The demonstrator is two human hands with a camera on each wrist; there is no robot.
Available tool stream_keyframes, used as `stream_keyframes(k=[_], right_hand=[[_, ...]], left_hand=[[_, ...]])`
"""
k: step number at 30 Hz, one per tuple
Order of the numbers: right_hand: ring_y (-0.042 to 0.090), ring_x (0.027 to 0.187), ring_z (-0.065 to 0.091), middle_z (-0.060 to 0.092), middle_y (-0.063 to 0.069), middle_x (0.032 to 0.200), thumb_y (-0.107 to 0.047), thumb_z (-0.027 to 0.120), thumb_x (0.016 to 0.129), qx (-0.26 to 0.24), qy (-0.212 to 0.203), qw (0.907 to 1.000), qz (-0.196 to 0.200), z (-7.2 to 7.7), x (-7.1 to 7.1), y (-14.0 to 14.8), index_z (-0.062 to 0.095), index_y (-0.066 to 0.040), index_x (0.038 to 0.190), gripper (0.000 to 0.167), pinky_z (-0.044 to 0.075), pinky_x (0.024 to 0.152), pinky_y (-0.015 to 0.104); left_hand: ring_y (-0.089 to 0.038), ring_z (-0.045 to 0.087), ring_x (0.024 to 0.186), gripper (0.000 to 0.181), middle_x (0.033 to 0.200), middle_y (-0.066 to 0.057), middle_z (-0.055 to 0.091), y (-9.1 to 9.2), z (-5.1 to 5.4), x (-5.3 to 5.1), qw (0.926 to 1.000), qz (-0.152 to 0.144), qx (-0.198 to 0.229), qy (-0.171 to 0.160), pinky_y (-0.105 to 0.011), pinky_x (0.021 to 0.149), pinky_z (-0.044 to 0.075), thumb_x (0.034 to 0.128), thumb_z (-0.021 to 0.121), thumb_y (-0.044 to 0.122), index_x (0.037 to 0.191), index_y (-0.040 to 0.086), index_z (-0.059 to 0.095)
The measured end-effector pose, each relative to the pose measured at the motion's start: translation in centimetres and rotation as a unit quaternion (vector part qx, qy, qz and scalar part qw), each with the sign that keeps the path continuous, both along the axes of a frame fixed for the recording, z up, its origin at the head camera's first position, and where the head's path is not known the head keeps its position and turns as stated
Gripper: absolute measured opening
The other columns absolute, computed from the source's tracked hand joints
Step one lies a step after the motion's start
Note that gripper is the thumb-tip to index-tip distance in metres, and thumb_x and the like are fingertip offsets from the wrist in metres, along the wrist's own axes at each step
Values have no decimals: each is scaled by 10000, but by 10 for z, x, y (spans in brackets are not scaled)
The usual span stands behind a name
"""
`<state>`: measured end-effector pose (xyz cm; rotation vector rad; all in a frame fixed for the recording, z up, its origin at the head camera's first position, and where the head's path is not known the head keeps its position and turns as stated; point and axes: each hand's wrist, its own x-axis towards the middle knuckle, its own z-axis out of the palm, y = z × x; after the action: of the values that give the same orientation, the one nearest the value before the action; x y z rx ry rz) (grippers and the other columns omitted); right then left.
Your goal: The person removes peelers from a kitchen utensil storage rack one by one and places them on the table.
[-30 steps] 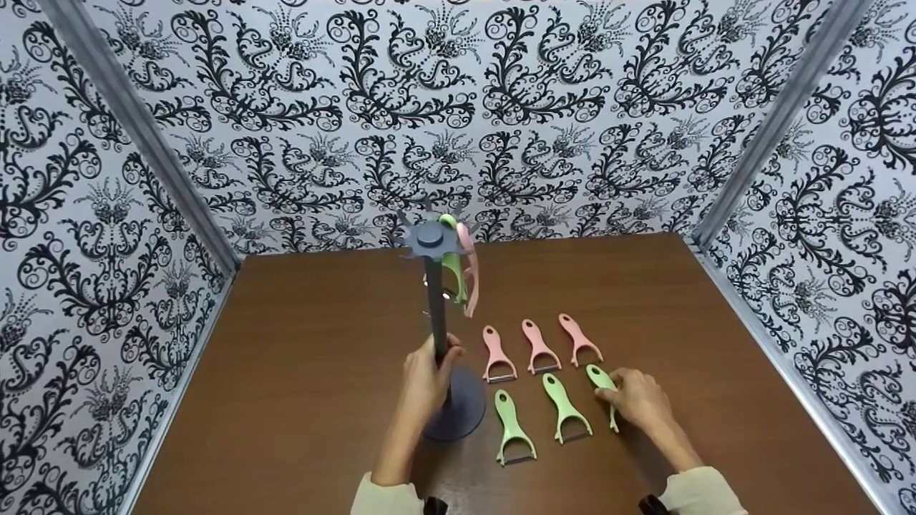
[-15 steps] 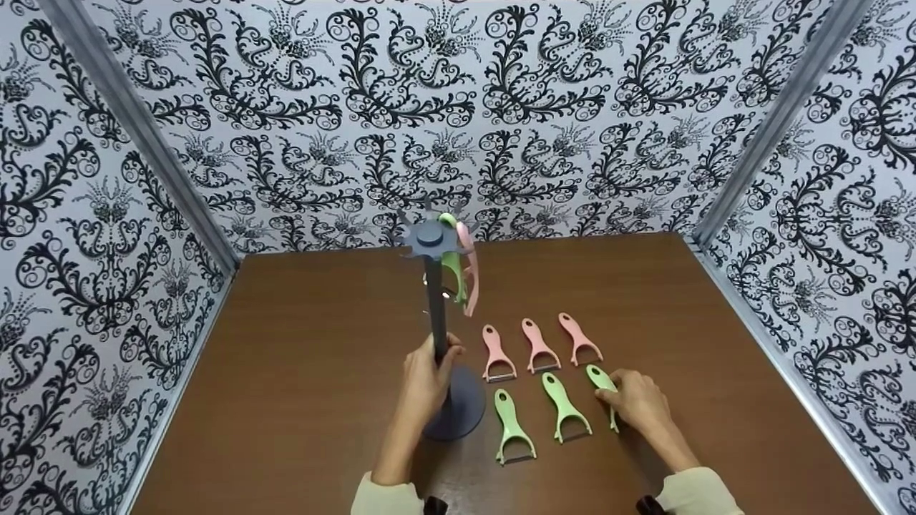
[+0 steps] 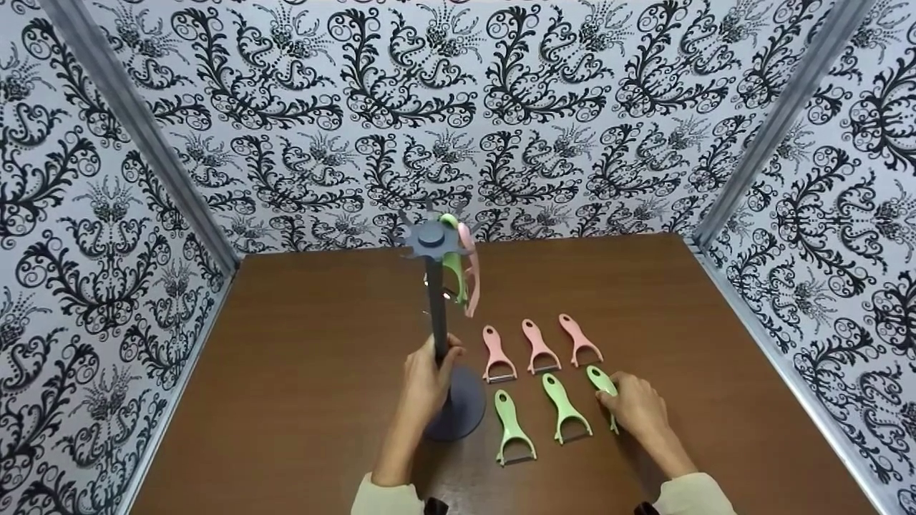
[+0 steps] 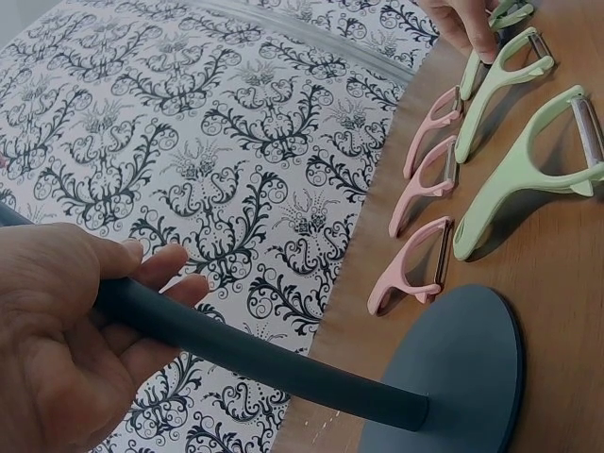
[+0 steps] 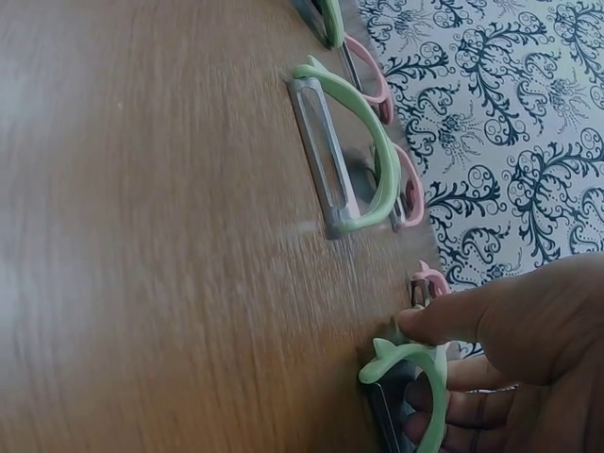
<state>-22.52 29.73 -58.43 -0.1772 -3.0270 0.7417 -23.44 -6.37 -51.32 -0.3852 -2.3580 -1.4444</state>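
Note:
My left hand (image 3: pixel 424 379) grips the dark grey pole of an upright stand (image 3: pixel 434 307), above its round base (image 4: pixel 462 377). Hooks ring the stand's top; a green peeler (image 3: pixel 452 266) and a pink peeler (image 3: pixel 471 279) hang there. At the right, my right hand (image 3: pixel 640 404) pinches a green peeler (image 3: pixel 600 379) between thumb and fingers. That peeler's blade end (image 5: pixel 429 377) shows beside the thumb in the right wrist view; the hand hides part of it. To its left lie two more green peelers, one in the middle (image 3: pixel 560 399) and one nearer the stand (image 3: pixel 507 415).
Behind the green peelers, a row of pink peelers lies on the brown wooden table (image 3: pixel 322 357): left (image 3: pixel 494 347), middle (image 3: pixel 535 342) and right (image 3: pixel 575 333). Patterned walls (image 3: pixel 458 107) with grey metal corner strips enclose the table's back and sides.
My right hand has shifted slightly, its thumb a little lower along the green peeler. The left hand, the stand and the other peelers stay in place.

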Motion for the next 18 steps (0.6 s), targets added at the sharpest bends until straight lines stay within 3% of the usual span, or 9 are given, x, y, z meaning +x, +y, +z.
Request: stream_keyframes(k=[3,10,18], right_hand=[[444,849,686,728,218,989,-212,792,902,37,79,10000,26,0,1,-1,727,3,1088,292,496,663,598],[349,787,673,726,145,937,-247,804,903,-39,143,9999,6,-1,3,-1,727,-24,1070,289,496,649,563],[481,938,667,709,232,1052,-267,784,925,-58,326,9994,-33,1,8,-2,713,32,1128,368,507,744,627]], left_hand=[[-168,696,816,61,906,-6,754,0,0,0,10000,-8,-5,-51,-333,709,516,993,688,139,1002,78,692],[-136,635,732,85,896,5,751,-1,0,0,9998,-95,-135,65,-312,665,469,1010,664,169,1006,87,686],[-134,624,712,80,870,-2,742,0,0,0,9999,-10,-73,128,-299,642,461,995,689,142,989,63,680]])
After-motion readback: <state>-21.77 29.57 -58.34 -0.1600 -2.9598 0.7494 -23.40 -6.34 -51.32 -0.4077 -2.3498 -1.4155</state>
